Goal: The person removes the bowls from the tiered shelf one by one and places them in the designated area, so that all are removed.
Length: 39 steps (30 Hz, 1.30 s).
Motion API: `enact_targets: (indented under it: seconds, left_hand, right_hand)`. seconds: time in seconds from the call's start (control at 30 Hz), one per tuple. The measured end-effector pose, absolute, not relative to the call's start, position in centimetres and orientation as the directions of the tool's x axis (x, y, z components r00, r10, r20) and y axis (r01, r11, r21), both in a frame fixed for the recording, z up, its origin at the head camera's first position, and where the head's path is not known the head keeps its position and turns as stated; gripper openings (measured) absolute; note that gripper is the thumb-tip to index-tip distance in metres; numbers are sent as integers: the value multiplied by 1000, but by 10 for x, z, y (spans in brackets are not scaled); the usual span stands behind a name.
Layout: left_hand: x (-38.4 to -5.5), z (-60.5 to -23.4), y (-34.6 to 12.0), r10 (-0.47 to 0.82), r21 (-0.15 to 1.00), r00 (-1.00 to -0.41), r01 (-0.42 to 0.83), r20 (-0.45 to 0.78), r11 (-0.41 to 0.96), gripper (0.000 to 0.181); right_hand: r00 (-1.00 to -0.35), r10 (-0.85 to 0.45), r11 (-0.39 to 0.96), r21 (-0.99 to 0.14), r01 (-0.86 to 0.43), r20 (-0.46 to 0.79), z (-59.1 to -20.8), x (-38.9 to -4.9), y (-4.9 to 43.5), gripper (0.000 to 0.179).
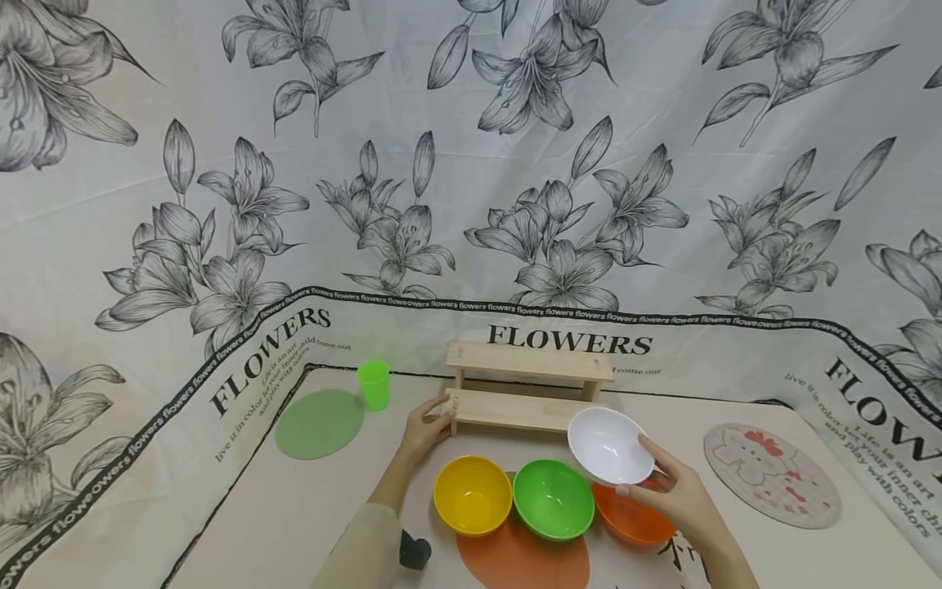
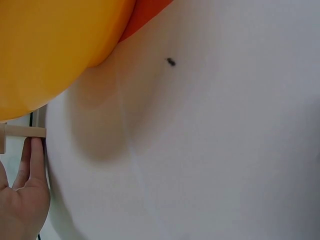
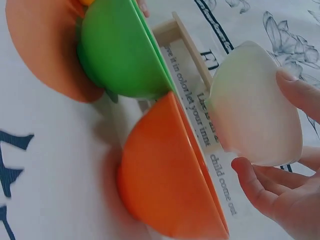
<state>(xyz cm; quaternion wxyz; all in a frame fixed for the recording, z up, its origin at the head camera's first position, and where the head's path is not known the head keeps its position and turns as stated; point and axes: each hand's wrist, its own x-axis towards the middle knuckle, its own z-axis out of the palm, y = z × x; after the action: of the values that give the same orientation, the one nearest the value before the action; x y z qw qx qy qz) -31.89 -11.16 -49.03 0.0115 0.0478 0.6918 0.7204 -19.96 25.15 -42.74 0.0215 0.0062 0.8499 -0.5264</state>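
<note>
My right hand [image 1: 680, 495] pinches a white bowl [image 1: 609, 446] by its right side, thumb and fingers on the wall near the rim. In the head view the bowl is tilted, its inside facing up, above the orange bowl [image 1: 634, 515] and in front of the shelf's right end. The right wrist view shows the white bowl's outer side [image 3: 257, 107]. My left hand [image 1: 425, 429] touches the left end of a two-step wooden shelf [image 1: 508, 409], its fingers fairly straight against the board [image 2: 27, 131]. A green bowl [image 1: 553, 501] and a yellow bowl [image 1: 473, 496] stand left of the orange one.
An orange round mat [image 1: 526, 560] lies partly under the bowls. A green cup [image 1: 375, 386] stands beside a green mat [image 1: 320, 424] at the back left. A pink patterned mat [image 1: 773, 474] lies on the right. Behind the shelf hangs a flower-printed cloth [image 1: 412, 327].
</note>
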Motion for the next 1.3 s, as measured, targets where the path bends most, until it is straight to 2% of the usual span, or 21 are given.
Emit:
enact_targets:
  seconds: [0.3, 0.5, 0.63, 0.87, 0.97, 1.13, 1.3]
  left_hand:
    - [-317, -488, -113, 86, 998, -995, 41, 45, -50, 45]
    - [-316, -487, -112, 82, 998, -996, 42, 45, -43, 45]
    - [-319, -490, -112, 77, 998, -996, 48, 50, -29, 45]
    - [-334, -510, -113, 63, 998, -997, 37, 40, -43, 47]
    - [-338, -516, -112, 50, 999, -998, 28, 31, -46, 48]
    - [-340, -518, -112, 39, 999, -999, 19, 20, -34, 48]
    - [-340, -517, -113, 48, 999, -999, 16, 18, -42, 47]
  right_hand:
    - [-982, 53, 455, -871, 185, -181, -426, -182, 286, 96]
    - [-980, 67, 453, -869, 197, -188, -444, -179, 321, 98]
    - [-960, 136, 451, -847, 281, -246, -458, -180, 338, 105]
    - [-948, 164, 431, -844, 319, -274, -452, -166, 344, 107]
    - [-924, 203, 432, -818, 381, -324, -450, -162, 345, 112]
    - [-892, 244, 401, -798, 449, -380, -456, -159, 353, 116]
    - [-891, 245, 422, -786, 453, -382, -465, -161, 364, 114]
